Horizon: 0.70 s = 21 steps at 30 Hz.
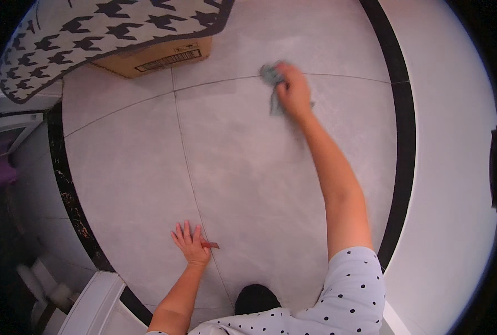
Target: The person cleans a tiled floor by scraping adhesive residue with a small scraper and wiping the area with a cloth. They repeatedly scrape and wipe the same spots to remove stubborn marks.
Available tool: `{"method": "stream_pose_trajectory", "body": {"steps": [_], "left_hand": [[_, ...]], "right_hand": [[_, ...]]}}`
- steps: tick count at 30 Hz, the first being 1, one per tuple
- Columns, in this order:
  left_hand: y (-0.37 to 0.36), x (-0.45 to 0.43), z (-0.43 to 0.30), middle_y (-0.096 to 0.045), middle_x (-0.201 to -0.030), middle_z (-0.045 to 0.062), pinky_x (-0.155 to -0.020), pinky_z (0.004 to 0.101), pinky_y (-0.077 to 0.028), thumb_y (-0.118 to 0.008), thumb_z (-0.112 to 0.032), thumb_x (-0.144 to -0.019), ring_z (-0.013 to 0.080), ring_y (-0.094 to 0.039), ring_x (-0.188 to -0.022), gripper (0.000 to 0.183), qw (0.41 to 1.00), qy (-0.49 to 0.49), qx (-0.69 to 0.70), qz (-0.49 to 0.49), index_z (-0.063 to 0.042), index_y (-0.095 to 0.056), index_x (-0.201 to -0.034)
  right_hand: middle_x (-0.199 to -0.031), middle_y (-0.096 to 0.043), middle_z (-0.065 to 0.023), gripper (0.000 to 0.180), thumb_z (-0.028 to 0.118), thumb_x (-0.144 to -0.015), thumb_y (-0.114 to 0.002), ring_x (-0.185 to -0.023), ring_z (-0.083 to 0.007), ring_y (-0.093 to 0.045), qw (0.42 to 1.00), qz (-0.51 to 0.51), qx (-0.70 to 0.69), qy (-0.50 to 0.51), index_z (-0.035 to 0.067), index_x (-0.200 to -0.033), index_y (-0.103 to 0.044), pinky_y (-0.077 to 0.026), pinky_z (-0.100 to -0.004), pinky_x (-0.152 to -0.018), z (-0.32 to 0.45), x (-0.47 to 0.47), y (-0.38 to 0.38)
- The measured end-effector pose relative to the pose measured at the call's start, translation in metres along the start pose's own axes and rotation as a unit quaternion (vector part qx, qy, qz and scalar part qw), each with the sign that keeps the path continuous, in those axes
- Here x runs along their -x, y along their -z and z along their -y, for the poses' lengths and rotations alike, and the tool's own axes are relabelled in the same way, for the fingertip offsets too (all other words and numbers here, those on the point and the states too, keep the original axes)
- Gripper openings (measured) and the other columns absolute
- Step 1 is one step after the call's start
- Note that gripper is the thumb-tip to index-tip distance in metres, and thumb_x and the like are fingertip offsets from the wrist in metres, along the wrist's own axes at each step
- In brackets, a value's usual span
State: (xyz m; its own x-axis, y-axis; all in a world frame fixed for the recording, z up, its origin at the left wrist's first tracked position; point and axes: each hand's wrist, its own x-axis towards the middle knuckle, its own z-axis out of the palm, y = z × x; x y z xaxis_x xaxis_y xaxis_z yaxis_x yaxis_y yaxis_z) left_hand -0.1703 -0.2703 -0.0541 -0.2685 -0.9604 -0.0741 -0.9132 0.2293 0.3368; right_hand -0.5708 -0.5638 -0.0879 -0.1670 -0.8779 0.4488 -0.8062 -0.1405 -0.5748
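My right hand [294, 90] is closed on a bunched grey-green cloth [277, 102], which lies against the grey tiled floor [240, 167] near a tile joint. The hand and cloth are a little blurred. Lower down and to the left, my left hand [191, 247] rests flat on the floor with its fingers spread. A thin reddish-brown strip [212, 245] sticks out beside its thumb; whether the hand presses on it, I cannot tell.
A houndstooth-patterned cover [118, 31] hangs over a cardboard box [169, 56] at the upper left. Black border strips [405, 138] edge the floor on both sides, with a white wall [449, 167] at right. A white door frame [93, 303] stands at lower left.
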Motion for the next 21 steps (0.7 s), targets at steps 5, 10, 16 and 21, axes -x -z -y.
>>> {"method": "stream_pose_trajectory", "body": {"steps": [5, 10, 16, 21], "left_hand": [[0.001, 0.001, -0.001, -0.03, -0.138, 0.018, -0.101, 0.0615, -0.009, -0.046, -0.006, -0.072, 0.0428, -0.021, -0.128, 0.049, 1.0, 0.004, 0.004, 0.001, -0.011, -0.045, -0.12], [0.001, -0.003, 0.0, -0.034, -0.135, 0.018, -0.101, 0.0615, -0.011, -0.051, -0.007, -0.07, 0.043, -0.024, -0.127, 0.045, 1.0, -0.001, -0.007, -0.001, -0.01, -0.05, -0.115], [0.004, -0.002, 0.003, -0.032, -0.136, 0.019, -0.101, 0.0624, -0.01, -0.049, -0.007, -0.071, 0.0433, -0.022, -0.127, 0.047, 1.0, -0.004, -0.002, -0.002, -0.01, -0.046, -0.118], [0.002, 0.0, 0.005, -0.032, -0.136, 0.019, -0.099, 0.0637, -0.01, -0.05, -0.008, -0.069, 0.0442, -0.022, -0.127, 0.049, 1.0, 0.0, 0.009, 0.02, -0.01, -0.046, -0.118]], "right_hand": [[-0.102, -0.058, -0.015, 0.04, -0.009, -0.06, -0.046, -0.096, -0.0332, -0.053, 0.956, 0.214, -0.189, 0.062, 0.005, -0.095, -0.059, -0.041, -0.0431, -0.084, 0.125, 0.132, 0.032], [-0.111, -0.054, -0.0138, 0.044, -0.008, -0.065, -0.047, -0.104, -0.0304, -0.051, 0.905, 0.318, -0.269, -0.083, 0.005, -0.106, -0.055, -0.04, -0.0391, -0.09, 0.171, 0.18, 0.072], [-0.11, -0.053, -0.0157, 0.035, 0.005, -0.078, -0.054, -0.104, -0.0301, -0.051, 0.976, -0.063, -0.018, -0.206, 0.002, -0.113, -0.052, -0.041, -0.0347, -0.088, 0.04, 0.038, 0.092], [-0.124, -0.045, -0.0183, 0.048, 0.022, -0.081, -0.052, -0.113, -0.0332, -0.043, 0.916, -0.106, 0.322, -0.214, 0.007, -0.126, -0.042, -0.034, -0.0421, -0.095, -0.076, -0.01, 0.027]]}}
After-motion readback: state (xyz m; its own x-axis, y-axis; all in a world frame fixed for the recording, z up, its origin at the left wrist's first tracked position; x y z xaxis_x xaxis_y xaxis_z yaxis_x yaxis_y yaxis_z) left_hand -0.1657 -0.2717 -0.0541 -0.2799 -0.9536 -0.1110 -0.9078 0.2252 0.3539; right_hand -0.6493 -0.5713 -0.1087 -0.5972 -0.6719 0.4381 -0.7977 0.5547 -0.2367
